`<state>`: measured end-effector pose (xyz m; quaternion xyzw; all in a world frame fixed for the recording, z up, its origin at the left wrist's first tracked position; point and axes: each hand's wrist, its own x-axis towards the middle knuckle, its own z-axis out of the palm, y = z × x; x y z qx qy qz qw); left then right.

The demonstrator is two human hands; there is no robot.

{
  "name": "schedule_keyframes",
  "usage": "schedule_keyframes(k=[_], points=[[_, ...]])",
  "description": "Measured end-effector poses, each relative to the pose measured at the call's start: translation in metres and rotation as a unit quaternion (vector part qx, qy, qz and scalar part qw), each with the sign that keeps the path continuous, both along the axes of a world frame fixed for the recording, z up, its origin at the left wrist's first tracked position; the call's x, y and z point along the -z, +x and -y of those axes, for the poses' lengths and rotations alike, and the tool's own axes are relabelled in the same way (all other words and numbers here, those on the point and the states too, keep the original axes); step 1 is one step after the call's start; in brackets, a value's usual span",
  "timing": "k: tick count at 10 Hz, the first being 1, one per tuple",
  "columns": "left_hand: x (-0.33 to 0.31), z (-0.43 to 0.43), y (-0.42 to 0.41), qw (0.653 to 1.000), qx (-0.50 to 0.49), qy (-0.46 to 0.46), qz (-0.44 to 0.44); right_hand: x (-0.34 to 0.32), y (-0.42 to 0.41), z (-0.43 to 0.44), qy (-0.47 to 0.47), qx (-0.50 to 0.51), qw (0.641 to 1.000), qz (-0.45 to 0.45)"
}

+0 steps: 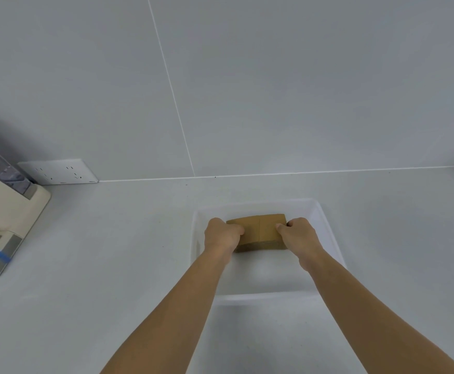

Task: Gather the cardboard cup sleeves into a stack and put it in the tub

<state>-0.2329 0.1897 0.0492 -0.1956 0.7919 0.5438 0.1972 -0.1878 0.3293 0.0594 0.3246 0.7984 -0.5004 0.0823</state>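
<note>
We grip the stack (258,232) by its two short ends, left hand (222,236) and right hand (300,237) clamped on it, long axis crosswise, inside the tub (325,220) toward its far wall.

Even, soft, slightly dim light; wide-angle bend at the edges.
The forearms threw a faint shadow on the counter (85,265) near the tub (325,220). A dark shadow sat on the wall (274,76) above the appliance (7,211) at far left. No glare showed. Grout lines curved toward the frame edges. Focus was mildly soft throughout, with low contrast on the translucent tub.
</note>
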Motion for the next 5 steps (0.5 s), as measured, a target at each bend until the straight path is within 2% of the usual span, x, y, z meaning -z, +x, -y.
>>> schedule_keyframes(k=[3,5], points=[[-0.020,0.006,0.011,0.999,0.018,0.034,-0.007,-0.016,0.007,-0.008,-0.053,0.008,0.998,-0.016],[-0.043,0.018,0.018,0.994,0.043,-0.020,-0.096,-0.042,0.023,-0.029,-0.049,-0.013,0.995,-0.082]])
